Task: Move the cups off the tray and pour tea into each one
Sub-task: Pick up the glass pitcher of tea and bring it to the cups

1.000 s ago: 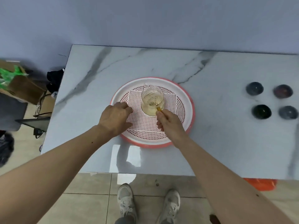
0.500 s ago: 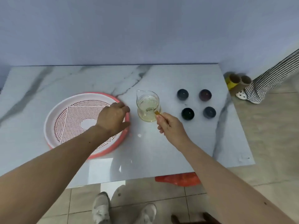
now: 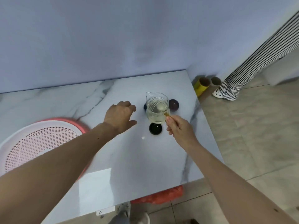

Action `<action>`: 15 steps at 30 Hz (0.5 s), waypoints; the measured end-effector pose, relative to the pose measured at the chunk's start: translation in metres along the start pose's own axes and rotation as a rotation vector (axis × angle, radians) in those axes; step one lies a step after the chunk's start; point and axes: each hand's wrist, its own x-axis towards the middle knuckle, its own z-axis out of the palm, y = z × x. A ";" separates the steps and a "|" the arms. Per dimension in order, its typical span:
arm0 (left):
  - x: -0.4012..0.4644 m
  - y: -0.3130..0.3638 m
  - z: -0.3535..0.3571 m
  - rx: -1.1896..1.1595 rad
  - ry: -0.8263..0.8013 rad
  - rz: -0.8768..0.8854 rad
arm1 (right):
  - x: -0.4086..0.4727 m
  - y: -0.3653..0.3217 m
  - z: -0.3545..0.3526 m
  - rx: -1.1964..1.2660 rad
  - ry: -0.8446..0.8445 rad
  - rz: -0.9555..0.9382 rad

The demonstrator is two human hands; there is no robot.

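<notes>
- tray [image 3: 40, 139] on table [image 3: 129, 159], far left
- cups clustered right of centre: near cup [image 3: 155, 128], far-right cup [image 3: 174, 104], far-left cup [image 3: 145, 106] mostly hidden
- glass pitcher [image 3: 157, 109] over the cluster, held by right hand [image 3: 179, 128]
- left hand [image 3: 120, 114] just left of cups

The glass pitcher [image 3: 156, 109] now hovers over the cups [image 3: 155, 128]; left hand [image 3: 120, 114] left the tray [image 3: 40, 139].

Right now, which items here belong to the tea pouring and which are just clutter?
Job: glass pitcher in right hand; black cup; purple cup; blue cup, mostly hidden; pink tray.
Clutter: cardboard tubes; orange bag under table.
</notes>
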 end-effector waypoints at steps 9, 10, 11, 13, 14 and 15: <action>0.058 0.051 0.005 -0.058 0.012 -0.021 | 0.050 0.022 -0.058 0.015 -0.015 -0.017; 0.063 0.056 0.007 -0.071 0.013 -0.037 | 0.057 0.026 -0.064 0.013 -0.032 -0.027; 0.069 0.063 0.010 -0.087 0.016 -0.060 | 0.067 0.031 -0.072 0.017 -0.054 -0.036; 0.080 0.076 0.017 -0.119 0.032 -0.108 | 0.085 0.041 -0.087 0.035 -0.099 -0.056; 0.085 0.084 0.020 -0.136 0.039 -0.135 | 0.094 0.047 -0.095 0.035 -0.119 -0.066; 0.088 0.090 0.023 -0.148 0.049 -0.159 | 0.102 0.053 -0.102 0.026 -0.134 -0.082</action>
